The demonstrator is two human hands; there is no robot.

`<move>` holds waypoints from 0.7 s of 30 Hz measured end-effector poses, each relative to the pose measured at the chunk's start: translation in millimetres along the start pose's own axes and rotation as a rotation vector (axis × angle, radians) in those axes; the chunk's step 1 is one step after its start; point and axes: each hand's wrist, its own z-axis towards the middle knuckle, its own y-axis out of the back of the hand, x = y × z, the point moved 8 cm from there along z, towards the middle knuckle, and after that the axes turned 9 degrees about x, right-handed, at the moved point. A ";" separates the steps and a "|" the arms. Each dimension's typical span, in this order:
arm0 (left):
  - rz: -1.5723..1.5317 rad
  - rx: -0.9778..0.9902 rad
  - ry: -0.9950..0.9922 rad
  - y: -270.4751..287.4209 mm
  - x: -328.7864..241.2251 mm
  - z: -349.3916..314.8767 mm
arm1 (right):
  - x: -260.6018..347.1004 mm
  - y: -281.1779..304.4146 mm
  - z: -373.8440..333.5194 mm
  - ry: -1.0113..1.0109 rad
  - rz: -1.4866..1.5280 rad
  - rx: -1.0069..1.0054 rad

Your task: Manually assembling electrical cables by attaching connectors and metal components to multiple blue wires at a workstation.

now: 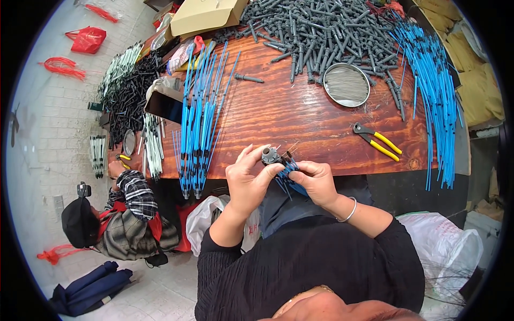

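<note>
To my left I see a black-capped co-worker and, farther off, a red bag; a cardboard box sits at the tabletop's far side, a white plastic bag to my right.

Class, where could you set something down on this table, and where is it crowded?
Widest bare patch of table: from the left blue rods to the pliers, between the grey pile and left hand. A narrower one lies between pliers and right blue rods. Crowded: the far side under that pile, and the left end under black parts.
</note>
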 end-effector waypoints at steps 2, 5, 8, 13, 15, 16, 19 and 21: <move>-0.137 -0.016 0.019 -1.3 7.2 -0.2 | 0.1 0.5 -0.5 0.021 0.000 -0.015; -0.103 0.008 0.027 -2.1 5.1 -4.1 | 3.2 3.5 -2.3 0.040 0.009 -0.064; -0.116 -0.002 0.061 -1.5 6.9 -5.6 | 3.4 2.8 -2.1 0.044 0.017 -0.046; -0.155 -0.064 0.097 0.6 2.8 -5.0 | 5.5 0.8 -2.7 0.046 -0.009 -0.055; -0.145 -0.075 0.090 0.8 1.4 -5.0 | 3.8 0.7 -3.5 0.047 -0.007 -0.063; -0.115 -0.085 0.071 1.5 0.0 -5.2 | 3.0 0.7 -4.0 0.050 -0.005 -0.071; -0.057 -0.103 0.036 2.2 -2.1 -5.4 | 3.6 0.1 -4.1 0.059 -0.029 -0.087; -0.063 -0.107 0.027 1.9 -0.9 -3.9 | 6.4 -1.0 -3.1 0.077 -0.081 -0.100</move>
